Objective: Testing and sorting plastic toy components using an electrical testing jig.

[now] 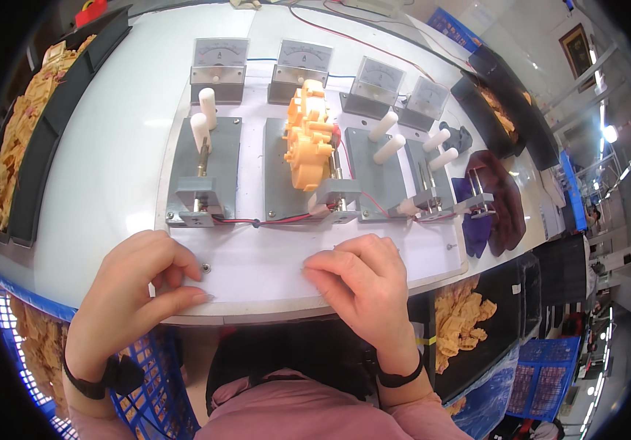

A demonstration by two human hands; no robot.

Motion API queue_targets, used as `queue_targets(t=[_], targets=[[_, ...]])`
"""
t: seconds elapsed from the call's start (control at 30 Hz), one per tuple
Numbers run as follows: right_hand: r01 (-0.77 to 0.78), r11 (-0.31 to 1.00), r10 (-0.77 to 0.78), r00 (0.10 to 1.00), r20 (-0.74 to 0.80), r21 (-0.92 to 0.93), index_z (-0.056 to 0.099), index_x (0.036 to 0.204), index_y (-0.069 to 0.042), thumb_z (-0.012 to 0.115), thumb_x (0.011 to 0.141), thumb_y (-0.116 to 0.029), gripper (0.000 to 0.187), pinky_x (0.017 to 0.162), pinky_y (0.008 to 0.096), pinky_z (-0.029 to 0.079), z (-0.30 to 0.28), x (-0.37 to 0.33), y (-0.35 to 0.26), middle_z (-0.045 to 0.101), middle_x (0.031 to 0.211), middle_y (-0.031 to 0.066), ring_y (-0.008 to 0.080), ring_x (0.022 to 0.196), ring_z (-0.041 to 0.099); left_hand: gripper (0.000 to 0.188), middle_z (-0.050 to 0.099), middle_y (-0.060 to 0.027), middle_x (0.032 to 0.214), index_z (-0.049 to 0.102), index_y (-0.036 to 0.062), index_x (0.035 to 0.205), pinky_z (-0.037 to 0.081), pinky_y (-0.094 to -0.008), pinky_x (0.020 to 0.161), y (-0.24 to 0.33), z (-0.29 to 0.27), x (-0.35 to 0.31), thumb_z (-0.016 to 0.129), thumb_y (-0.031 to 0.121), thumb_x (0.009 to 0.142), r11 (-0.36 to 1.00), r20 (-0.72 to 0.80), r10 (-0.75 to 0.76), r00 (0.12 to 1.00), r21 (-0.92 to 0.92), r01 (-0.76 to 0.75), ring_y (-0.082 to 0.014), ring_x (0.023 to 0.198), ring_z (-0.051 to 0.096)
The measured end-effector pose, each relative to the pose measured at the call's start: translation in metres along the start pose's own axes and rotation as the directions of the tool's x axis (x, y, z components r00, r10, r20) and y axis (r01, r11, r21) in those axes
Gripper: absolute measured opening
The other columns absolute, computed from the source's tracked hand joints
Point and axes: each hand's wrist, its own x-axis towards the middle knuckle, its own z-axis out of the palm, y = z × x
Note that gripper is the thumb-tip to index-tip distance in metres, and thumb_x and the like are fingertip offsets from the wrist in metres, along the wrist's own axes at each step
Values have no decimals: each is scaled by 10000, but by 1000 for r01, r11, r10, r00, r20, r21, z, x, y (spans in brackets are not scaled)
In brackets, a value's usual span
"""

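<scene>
My left hand (136, 282) rests at the front left edge of the white board (257, 282). Its fingers are bent, with the thumb apart and nothing between them. At the right, my right hand (363, 286) hovers or rests over the same board, thumb and fingertips drawn together in a pinch; whatever lies inside, if anything, is hidden. Beyond the hands, a yellow plastic gear-motor housing (310, 139) stands on the second grey test fixture (277, 176). Neither hand touches it. The leftmost fixture (220, 161) carries two white pegs and no housing.
Two more pegged fixtures (374, 176) stand at the right, with several analog meters (220, 55) behind the row. Red and black wires (257, 222) run along the front. A long black bin (37, 147) of yellow parts lies at the left. Blue baskets (158, 374) sit below the table.
</scene>
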Motion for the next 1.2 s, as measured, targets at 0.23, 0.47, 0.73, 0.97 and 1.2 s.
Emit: queue_targets(t=[0.23, 0.47, 0.73, 0.97, 1.2], targets=[[-49, 998, 50, 999, -23, 35, 701, 922, -126, 834, 771, -123, 202, 688, 334, 411, 2, -3, -2, 617, 827, -7, 194, 741, 590, 219, 583, -46, 809, 674, 46, 903, 470, -283, 667, -4, -1, -1, 829, 86, 754, 1000, 21, -15, 1000, -22, 15, -159, 737, 583], [-203, 955, 211, 977, -13, 217, 666, 1044, -71, 820, 793, -77, 295, 693, 322, 484, -3, -6, -2, 632, 884, 59, 207, 749, 604, 203, 592, -51, 818, 672, 52, 902, 472, -290, 674, -2, -2, 0, 821, 104, 775, 1000, 33, 8, 999, -26, -7, -168, 743, 593], [-250, 928, 269, 962, -34, 277, 643, 1080, -24, 771, 851, -19, 263, 734, 289, 506, -2, -9, -5, 617, 906, 68, 160, 784, 609, 211, 609, -63, 824, 676, 64, 925, 485, -314, 693, -13, -1, -2, 820, 141, 791, 992, -10, 124, 992, -10, -124, -194, 760, 608], [-285, 929, 305, 951, -53, 235, 636, 1096, -13, 736, 882, -19, 236, 769, 287, 504, 0, -11, -7, 636, 933, 65, 146, 809, 606, 203, 636, -75, 854, 668, 74, 925, 500, -345, 737, -21, -1, -3, 791, 196, 819, 984, -3, 177, 984, 23, -177, -235, 813, 633], [-322, 911, 351, 933, -76, 259, 622, 1113, -19, 714, 910, -31, 223, 804, 283, 486, 2, -13, -2, 632, 928, 50, 139, 823, 584, 207, 646, -73, 871, 651, 75, 922, 504, -360, 782, -23, 2, -3, 773, 218, 836, 980, -6, 200, 980, 18, -200, -248, 834, 645]])
